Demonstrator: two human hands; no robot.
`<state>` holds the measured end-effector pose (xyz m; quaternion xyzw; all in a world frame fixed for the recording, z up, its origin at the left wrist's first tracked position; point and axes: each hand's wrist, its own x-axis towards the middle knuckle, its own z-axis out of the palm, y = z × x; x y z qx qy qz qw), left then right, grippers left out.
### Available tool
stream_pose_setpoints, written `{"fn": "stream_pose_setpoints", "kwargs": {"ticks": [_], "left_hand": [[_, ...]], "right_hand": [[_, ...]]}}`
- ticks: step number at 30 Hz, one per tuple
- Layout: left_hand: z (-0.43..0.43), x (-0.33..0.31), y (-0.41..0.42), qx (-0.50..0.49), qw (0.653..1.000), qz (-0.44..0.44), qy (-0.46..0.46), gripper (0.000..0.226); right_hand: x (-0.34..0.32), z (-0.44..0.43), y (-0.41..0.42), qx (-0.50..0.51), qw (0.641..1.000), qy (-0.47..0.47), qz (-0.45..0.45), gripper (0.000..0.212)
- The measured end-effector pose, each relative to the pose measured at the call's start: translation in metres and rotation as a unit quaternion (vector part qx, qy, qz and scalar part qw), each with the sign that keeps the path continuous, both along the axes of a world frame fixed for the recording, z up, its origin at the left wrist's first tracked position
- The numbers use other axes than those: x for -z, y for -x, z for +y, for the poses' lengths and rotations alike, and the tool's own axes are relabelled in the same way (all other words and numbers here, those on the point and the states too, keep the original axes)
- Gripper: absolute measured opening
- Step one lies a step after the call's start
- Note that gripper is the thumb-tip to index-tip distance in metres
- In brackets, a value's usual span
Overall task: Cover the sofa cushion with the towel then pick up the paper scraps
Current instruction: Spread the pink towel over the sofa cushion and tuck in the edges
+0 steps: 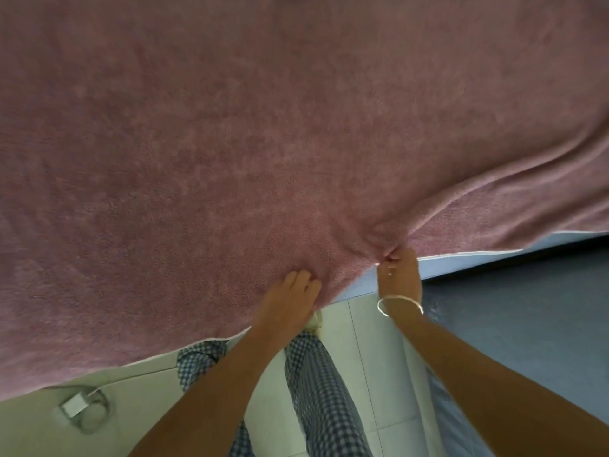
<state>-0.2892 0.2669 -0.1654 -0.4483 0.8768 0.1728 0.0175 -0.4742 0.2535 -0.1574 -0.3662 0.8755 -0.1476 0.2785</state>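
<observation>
A large pink towel (pixel 263 133) fills most of the view, spread wide over the sofa cushion, which is hidden beneath it. My left hand (pixel 290 298) grips the towel's near edge, fingers curled into the cloth. My right hand (pixel 400 272), with a silver bangle on its wrist, pinches a bunched fold of the same edge a little to the right; creases run from there toward the right. A pale blue strip (pixel 478 263) shows under the towel's right edge. No paper scraps are in view.
A grey-blue upholstered surface (pixel 527 324) lies at the right. Pale tiled floor (pixel 362 341) and my checked trouser legs (pixel 323 390) are below. A white plug with a looped cable (pixel 82 407) lies on the floor at the lower left.
</observation>
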Motion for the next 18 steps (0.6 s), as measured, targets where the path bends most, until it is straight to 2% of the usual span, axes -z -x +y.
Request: {"fn": "stream_pose_setpoints", "kwargs": {"ticks": [1, 2, 4, 5, 7, 8, 10, 12, 15, 17, 18], "left_hand": [[-0.003, 0.001, 0.009, -0.001, 1.0, 0.01, -0.002, 0.057], [-0.006, 0.001, 0.018, -0.004, 1.0, 0.019, -0.002, 0.061], [-0.012, -0.002, 0.034, -0.006, 1.0, 0.028, 0.001, 0.066], [-0.015, -0.004, 0.041, -0.004, 0.999, 0.033, 0.008, 0.068], [-0.021, -0.007, 0.055, 0.004, 0.999, 0.037, 0.014, 0.068], [-0.025, -0.008, 0.062, 0.006, 0.999, 0.036, 0.018, 0.067], [-0.031, -0.01, 0.072, 0.004, 0.999, 0.03, 0.016, 0.061], [-0.035, -0.013, 0.082, 0.007, 1.0, 0.023, 0.012, 0.053], [-0.037, -0.017, 0.098, 0.023, 1.0, 0.008, 0.0, 0.047], [-0.038, -0.021, 0.103, 0.025, 0.999, -0.009, -0.022, 0.042], [-0.037, -0.02, 0.108, 0.028, 0.998, -0.022, -0.047, 0.04]], "right_hand": [[0.006, -0.004, 0.012, 0.147, 0.987, -0.02, -0.054, 0.022], [0.009, -0.009, 0.02, 0.258, 0.959, -0.026, -0.112, 0.025], [0.015, -0.016, 0.035, 0.362, 0.909, -0.018, -0.208, 0.018], [0.016, -0.019, 0.04, 0.388, 0.89, -0.01, -0.24, 0.022], [0.019, -0.023, 0.051, 0.393, 0.876, -0.007, -0.281, 0.033], [0.019, -0.026, 0.053, 0.38, 0.88, -0.007, -0.285, 0.034], [0.018, -0.027, 0.057, 0.351, 0.904, -0.011, -0.244, 0.032], [0.012, -0.015, 0.069, 0.33, 0.929, -0.031, -0.166, 0.022], [0.002, 0.016, 0.1, 0.314, 0.943, -0.07, -0.083, 0.025], [0.002, 0.024, 0.107, 0.283, 0.95, -0.083, -0.1, 0.016], [0.007, 0.025, 0.11, 0.287, 0.945, -0.085, -0.128, 0.021]]}}
